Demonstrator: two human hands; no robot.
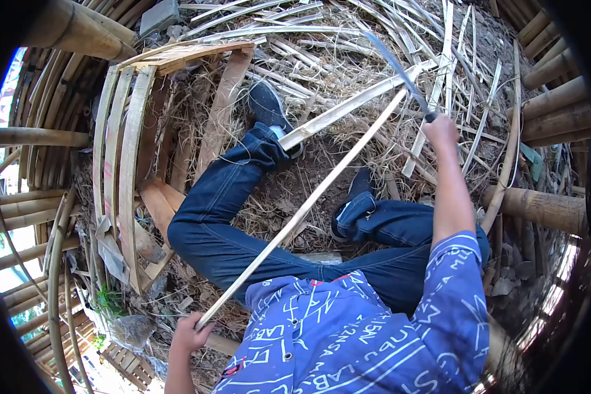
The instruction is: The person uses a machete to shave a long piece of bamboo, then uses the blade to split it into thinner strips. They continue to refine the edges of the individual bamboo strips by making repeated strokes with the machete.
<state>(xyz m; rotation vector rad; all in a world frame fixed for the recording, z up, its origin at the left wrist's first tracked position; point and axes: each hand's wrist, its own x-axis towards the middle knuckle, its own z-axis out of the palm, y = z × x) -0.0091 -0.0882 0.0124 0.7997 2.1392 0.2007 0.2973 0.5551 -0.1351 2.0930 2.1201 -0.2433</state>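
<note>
My left hand (189,333), at the lower left, is closed around the near end of a long pale bamboo strip (302,209). The strip runs diagonally up over my legs to the upper right. At the right, my right hand (441,131) grips the dark handle of a long knife (400,71), its blade pointing up and left. The blade lies close to the strip's far end; whether they touch I cannot tell. Beneath the blade, a wider split bamboo piece (348,108) reaches from beside my shoe toward the upper right.
A slatted wooden crate (130,141) stands at the left. Thin bamboo strips and shavings (295,59) cover the ground ahead. A grey block (159,18) sits at the top left. Bamboo poles (545,211) line both sides, and my bent legs (223,226) rest on the ground.
</note>
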